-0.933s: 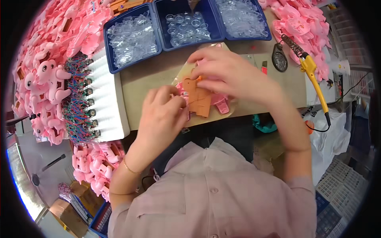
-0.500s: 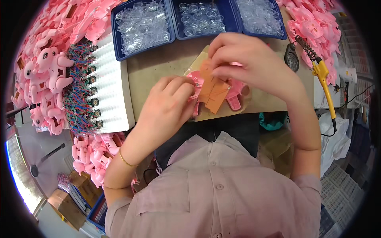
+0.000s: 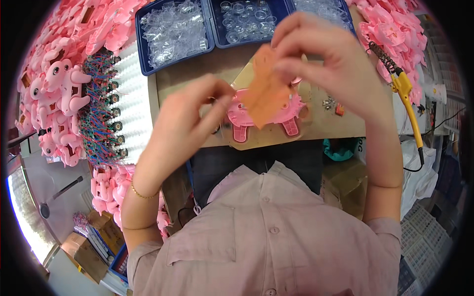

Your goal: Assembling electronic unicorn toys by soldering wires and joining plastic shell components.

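Note:
A flat orange sheet, blurred by motion, is pinched at its upper right edge between the thumb and fingers of my right hand. It hangs tilted over a pink toy body shell, hiding the shell's middle. The shell lies hollow side up on a tan board, with its two legs toward me. My left hand hovers at the shell's left end, thumb and forefinger curled together in a pinch. Anything between those fingertips is too small to make out.
Blue trays of clear plastic parts line the back. On the left stand a white rack of wired speakers and piled pink toys. A yellow soldering iron hangs at the right. Small metal parts lie right of the shell.
My right hand has lifted the orange sheet up and away from me, uncovering more of the shell. My left hand has drawn back to the left.

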Motion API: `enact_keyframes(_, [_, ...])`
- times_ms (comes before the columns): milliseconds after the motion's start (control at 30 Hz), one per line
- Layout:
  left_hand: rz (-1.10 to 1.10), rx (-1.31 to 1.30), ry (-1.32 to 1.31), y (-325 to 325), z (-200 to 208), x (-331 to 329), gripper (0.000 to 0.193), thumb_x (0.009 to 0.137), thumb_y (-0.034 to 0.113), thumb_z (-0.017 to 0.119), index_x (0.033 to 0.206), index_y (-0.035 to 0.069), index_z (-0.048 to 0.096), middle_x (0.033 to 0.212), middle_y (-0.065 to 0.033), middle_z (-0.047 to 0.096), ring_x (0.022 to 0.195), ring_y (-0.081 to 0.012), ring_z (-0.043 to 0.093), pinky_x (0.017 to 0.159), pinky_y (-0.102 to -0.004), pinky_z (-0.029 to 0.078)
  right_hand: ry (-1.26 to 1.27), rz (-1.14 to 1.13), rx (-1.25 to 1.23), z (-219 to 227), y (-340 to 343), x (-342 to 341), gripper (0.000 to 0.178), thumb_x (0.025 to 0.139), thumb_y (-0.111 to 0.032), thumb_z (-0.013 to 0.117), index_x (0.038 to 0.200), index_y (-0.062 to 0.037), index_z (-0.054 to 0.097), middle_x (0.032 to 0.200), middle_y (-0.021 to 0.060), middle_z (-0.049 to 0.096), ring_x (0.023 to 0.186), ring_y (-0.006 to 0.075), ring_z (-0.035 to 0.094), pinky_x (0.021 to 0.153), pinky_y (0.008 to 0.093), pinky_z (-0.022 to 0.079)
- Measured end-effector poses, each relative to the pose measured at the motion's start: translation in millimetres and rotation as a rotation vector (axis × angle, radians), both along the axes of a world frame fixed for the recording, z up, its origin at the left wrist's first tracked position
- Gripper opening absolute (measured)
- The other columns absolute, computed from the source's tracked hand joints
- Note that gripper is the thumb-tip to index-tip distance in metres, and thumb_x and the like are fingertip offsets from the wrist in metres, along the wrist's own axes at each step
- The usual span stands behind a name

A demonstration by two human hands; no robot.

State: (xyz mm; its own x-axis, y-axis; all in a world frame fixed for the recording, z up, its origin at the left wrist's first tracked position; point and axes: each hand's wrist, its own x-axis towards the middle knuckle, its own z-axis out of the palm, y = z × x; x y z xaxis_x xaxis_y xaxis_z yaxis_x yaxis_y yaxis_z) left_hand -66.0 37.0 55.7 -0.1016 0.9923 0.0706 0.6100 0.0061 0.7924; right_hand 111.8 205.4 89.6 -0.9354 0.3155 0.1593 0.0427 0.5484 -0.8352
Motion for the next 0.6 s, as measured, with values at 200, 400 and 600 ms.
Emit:
enact_keyframes(200, [0.218, 0.221, 0.218, 20.4, 21.8, -10.5, 0.009, 0.086, 0.009, 0.065, 0.092, 0.001, 0.064, 0.078, -0.0058, 0.062, 0.063, -0.0104, 0.057, 0.059, -0.0211, 0.045, 0.192, -0.391, -0.033, 10.8, -1.0, 8.1, 0.006, 0.083, 0.000, 0.064, 0.086, 0.0040, 0.061, 0.099, 0.0068, 0.057, 0.078, 0.0112, 0.058, 0.068, 0.0238, 0.047])
enact_keyframes(400, [0.243, -0.251, -0.989, -6.6, -29.7, 13.8, 0.018, 0.091, 0.012, 0.061, 0.103, -0.001, 0.062, 0.094, -0.0029, 0.063, 0.084, -0.0072, 0.056, 0.076, -0.0217, 0.046, 0.058, -0.506, 0.286, -28.0, -53.8, 56.5, 0.010, 0.080, -0.002, 0.066, 0.088, 0.0017, 0.062, 0.098, 0.0081, 0.058, 0.084, 0.0147, 0.056, 0.072, 0.0258, 0.045])
enact_keyframes(600, [0.353, -0.075, -0.684, -25.4, -43.6, 33.5, 0.029, 0.086, 0.001, 0.062, 0.113, -0.002, 0.053, 0.103, -0.0071, 0.060, 0.087, -0.0085, 0.055, 0.078, -0.0226, 0.048, -0.163, -0.363, 0.514, -21.8, -57.1, 27.1, 0.028, 0.077, -0.003, 0.066, 0.104, -0.0021, 0.060, 0.102, 0.0108, 0.059, 0.085, 0.0237, 0.059, 0.071, 0.0312, 0.047])
